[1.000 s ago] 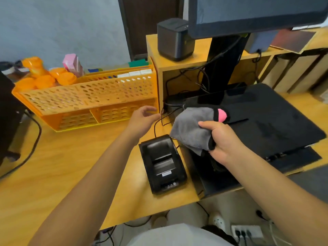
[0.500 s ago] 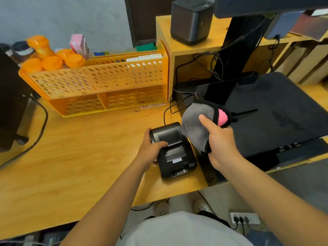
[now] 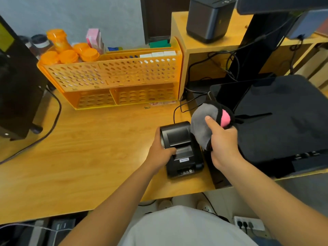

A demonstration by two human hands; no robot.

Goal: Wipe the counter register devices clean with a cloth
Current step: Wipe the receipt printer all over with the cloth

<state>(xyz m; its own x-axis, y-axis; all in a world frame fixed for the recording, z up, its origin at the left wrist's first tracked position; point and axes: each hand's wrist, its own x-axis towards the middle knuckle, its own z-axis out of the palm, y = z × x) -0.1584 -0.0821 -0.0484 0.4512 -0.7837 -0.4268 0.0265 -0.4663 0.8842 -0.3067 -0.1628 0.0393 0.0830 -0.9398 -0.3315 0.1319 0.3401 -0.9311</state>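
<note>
A small black receipt printer [image 3: 182, 150] sits on the wooden counter [image 3: 88, 157] near its front edge. My left hand [image 3: 160, 153] grips the printer's left side, thumb curled over its top. My right hand [image 3: 222, 141] holds a bunched grey cloth [image 3: 202, 126] with black and pink parts, just right of the printer and touching its upper right corner. A big black register base [image 3: 276, 118] lies to the right, with its screen stand [image 3: 248, 55] rising behind. A dark grey cube-shaped device [image 3: 207, 18] stands on the raised wooden shelf.
An orange perforated organizer [image 3: 113, 79] with orange bottles stands at the back of the counter. A black device [image 3: 16, 86] with a cable occupies the far left. Cables run behind the printer. A power strip [image 3: 248, 225] lies on the floor below.
My left hand moved from near the organizer back onto the printer and took hold of its left side. The cloth in my right hand came closer to the printer. The camera tilted down.
</note>
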